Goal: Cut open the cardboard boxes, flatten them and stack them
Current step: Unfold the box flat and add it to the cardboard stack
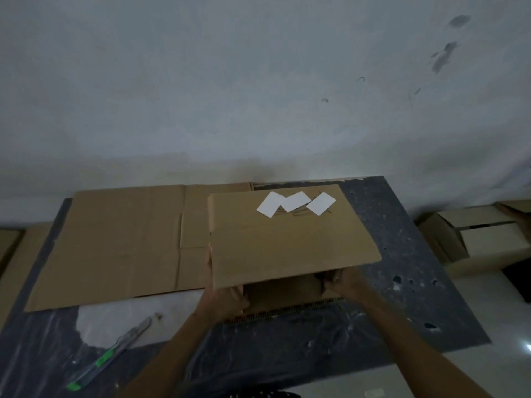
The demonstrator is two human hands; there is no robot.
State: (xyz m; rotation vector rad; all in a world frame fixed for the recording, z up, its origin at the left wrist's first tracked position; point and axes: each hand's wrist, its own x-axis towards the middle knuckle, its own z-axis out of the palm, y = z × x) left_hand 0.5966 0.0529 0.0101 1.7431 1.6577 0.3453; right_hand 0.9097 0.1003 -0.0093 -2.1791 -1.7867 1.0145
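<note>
At the centre of the dark speckled desk (416,254), the left hand (227,300) and right hand (344,281) grip the near open end of the brown cardboard box (287,245), where uneven pressing would likely tear a flap or buckle it crookedly.

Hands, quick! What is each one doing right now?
Left hand: grips the cardboard box at its near left corner.
Right hand: fingers curled, gripping the same box inside its open near end.
</note>
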